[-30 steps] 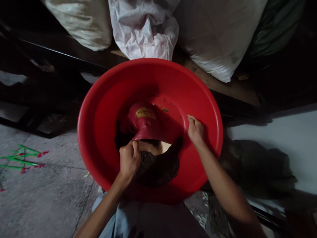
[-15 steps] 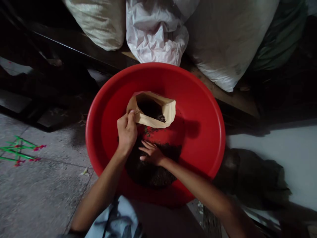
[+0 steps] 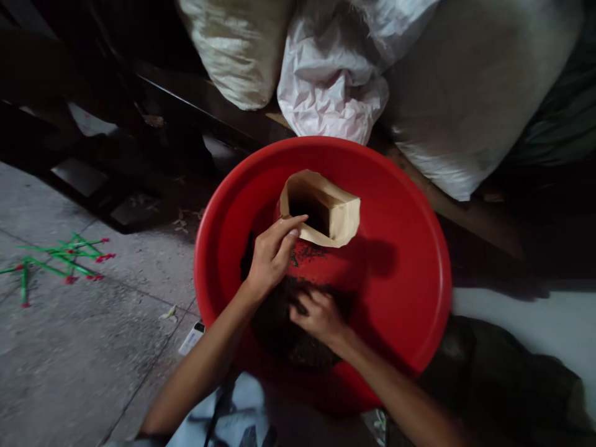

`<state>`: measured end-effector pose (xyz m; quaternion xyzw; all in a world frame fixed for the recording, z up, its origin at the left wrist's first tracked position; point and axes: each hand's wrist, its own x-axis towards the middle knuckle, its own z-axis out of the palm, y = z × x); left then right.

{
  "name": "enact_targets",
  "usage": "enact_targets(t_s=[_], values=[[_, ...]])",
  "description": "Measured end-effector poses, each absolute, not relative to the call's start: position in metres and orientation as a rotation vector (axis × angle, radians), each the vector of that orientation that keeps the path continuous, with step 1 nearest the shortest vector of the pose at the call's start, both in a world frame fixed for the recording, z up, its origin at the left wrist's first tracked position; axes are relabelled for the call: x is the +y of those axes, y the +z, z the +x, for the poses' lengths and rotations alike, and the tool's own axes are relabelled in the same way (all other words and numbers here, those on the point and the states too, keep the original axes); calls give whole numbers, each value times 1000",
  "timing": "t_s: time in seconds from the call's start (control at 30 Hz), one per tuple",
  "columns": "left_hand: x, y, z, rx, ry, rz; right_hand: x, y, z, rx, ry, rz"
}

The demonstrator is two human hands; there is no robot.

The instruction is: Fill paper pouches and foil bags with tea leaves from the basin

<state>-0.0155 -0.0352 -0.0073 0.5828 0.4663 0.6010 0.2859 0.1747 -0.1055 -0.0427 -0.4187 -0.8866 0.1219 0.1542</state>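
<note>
A brown paper bag (image 3: 345,225) with its mouth open upward stands in a wide red plastic tub (image 3: 395,298); its inside is dark. My left hand (image 3: 270,259) pinches the bag's near left rim, index finger laid over the edge and thumb outside. Below it, my right hand (image 3: 320,318) is down in dark, loose soil (image 3: 310,355) at the near side of the tub, its fingers curled into the soil. Crumbs of soil are scattered on the red bottom between hand and bag.
Behind the tub, a white sack (image 3: 330,93), a cream sack (image 3: 242,56) and a large pale sack (image 3: 470,93) lean over a dark ledge. Green sticks with red tips (image 3: 69,257) lie on the concrete floor at left. A small white box (image 3: 192,338) is beside the tub.
The view has shifted, so everything sits further right and lower. My right hand's fingers, spread over the soil before, are now curled into it. My left index finger now stretches across the bag's rim.
</note>
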Motion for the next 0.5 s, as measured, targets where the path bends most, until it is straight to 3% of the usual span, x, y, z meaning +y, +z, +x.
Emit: enact_targets(t_s=[0.17, 0.3, 0.4, 0.5], values=[[-37, -6, -16, 1122, 1573, 1685, -46, 67, 170, -2042, 145, -974], [-37, -11, -14, 1150, 1554, 1730, 12, 124, 155, -2101, 131, -1077], [-37, -14, -15, 1175, 1614, 1686, 36, 131, 162, -2284, 253, -1019], [-36, -14, -15, 1187, 1662, 1646, 47, 99, 193, -1936, 217, -1124]])
